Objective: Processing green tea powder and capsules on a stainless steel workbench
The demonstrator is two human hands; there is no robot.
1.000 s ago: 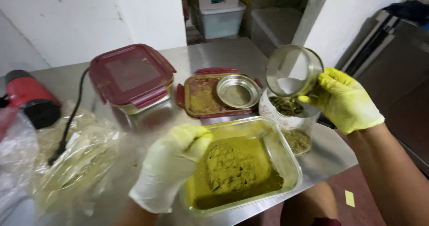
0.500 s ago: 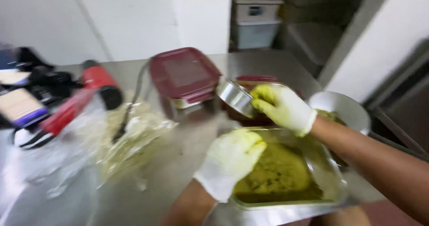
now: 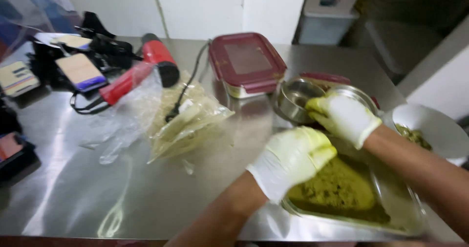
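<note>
While both gloved hands work at the right end of the steel table (image 3: 122,198), I log from the left: a red heat gun (image 3: 139,73) and crumpled clear bags (image 3: 183,120) lie well off the fingers. Left hand (image 3: 293,159) has its fingers curled over the near rim of the glass dish (image 3: 391,217), just above the green-yellow paste (image 3: 337,186); whether they grip the rim I cannot tell. Right hand (image 3: 344,116) pinches the small steel bowl (image 3: 295,98) by its rim. Beyond those fingers sits a red-lidded container (image 3: 246,61).
</note>
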